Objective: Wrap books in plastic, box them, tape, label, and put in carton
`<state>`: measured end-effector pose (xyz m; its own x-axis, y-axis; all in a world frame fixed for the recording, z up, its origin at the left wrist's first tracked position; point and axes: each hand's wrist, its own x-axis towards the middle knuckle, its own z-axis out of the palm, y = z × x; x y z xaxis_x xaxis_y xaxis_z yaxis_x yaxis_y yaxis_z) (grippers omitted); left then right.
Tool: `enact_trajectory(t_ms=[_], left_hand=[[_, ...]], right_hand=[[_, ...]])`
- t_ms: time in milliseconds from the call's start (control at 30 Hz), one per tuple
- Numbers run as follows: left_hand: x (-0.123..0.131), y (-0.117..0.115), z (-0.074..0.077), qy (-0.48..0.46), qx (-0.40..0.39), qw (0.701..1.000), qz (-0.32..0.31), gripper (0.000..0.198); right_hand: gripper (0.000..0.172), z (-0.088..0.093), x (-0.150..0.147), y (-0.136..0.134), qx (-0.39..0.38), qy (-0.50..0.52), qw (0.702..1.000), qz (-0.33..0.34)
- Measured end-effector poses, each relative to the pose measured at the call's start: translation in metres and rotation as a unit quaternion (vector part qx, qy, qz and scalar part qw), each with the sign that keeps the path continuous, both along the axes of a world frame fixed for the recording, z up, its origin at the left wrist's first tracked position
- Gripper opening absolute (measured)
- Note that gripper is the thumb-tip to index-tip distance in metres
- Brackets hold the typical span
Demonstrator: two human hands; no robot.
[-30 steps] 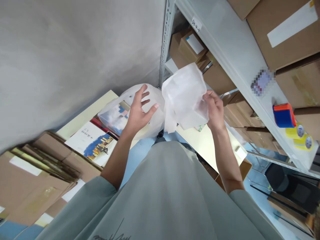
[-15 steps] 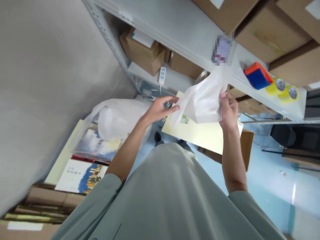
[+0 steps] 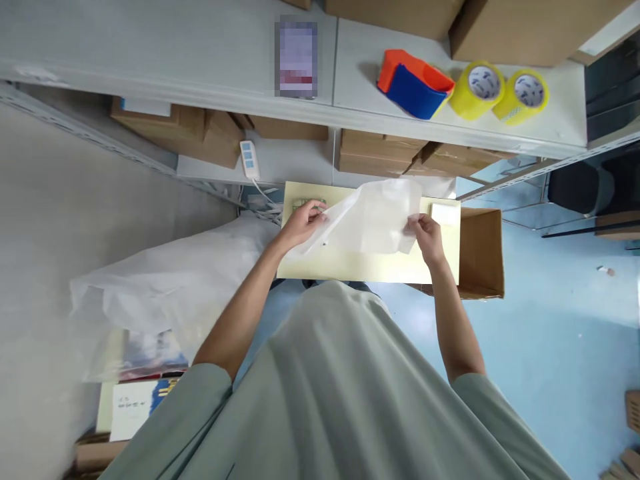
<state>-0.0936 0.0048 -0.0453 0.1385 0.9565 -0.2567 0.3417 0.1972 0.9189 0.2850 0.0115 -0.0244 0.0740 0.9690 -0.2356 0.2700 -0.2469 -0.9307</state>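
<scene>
evidently, the thin white bag [image 3: 373, 217] was suspended over the pale yellow table [image 3: 350, 268], in the middle of the scene, lengthwise from left to right. the right hand [image 3: 426, 235] held it at its right end, thumb and fingers pressed together on the edge: a narrow, firm pinch. the left hand [image 3: 303, 223] was at the bag's left end, fingers bent and thumb set close to them; whether these fingers gripped the bag or merely touched it, i could not tell. the bag's left part appeared folded and tapered, its right part broader and flatter.

on the table, a white box [image 3: 445, 214] stood at the far right corner, just beyond the right hand. to the right of the table was an open cardboard box [image 3: 480, 253].

on the far shelf [image 3: 200, 60], an orange-and-blue object [image 3: 415, 85] stood just left of two yellow tape rolls [image 3: 500, 92]. a flat, blurred item [image 3: 297, 59] lay farther left on the same shelf. below, a white power strip [image 3: 249, 160] rested near the brown boxes [image 3: 175, 133].

at the left, bulky white plastic [image 3: 190, 273] lay beside the wall, with a white booklet [image 3: 131, 408] on the near side. a black chair [image 3: 580, 187] was noted at the far right.
</scene>
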Motion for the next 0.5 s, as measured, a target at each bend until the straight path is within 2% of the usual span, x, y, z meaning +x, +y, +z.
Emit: enact_trajectory(t_ms=[200,300,400,500], left_hand=[[0.065,0.021,-0.03,0.078,-0.042,0.996,-0.017,0.017],[0.093,0.02,-0.041,0.111,-0.09,0.989,-0.043,0.027],[0.119,0.014,-0.055,0.187,-0.149,0.969,-0.059,0.032],[0.141,0.009,-0.072,0.273,-0.153,0.947,-0.07,0.032]], right_hand=[[0.054,-0.056,0.065,0.0,-0.067,0.004,0.998,-0.013],[0.06,-0.082,0.087,0.002,-0.084,0.006,0.996,-0.019],[0.064,-0.102,0.104,0.002,-0.106,0.018,0.994,-0.007],[0.065,-0.119,0.117,0.003,-0.129,0.024,0.991,0.026]])
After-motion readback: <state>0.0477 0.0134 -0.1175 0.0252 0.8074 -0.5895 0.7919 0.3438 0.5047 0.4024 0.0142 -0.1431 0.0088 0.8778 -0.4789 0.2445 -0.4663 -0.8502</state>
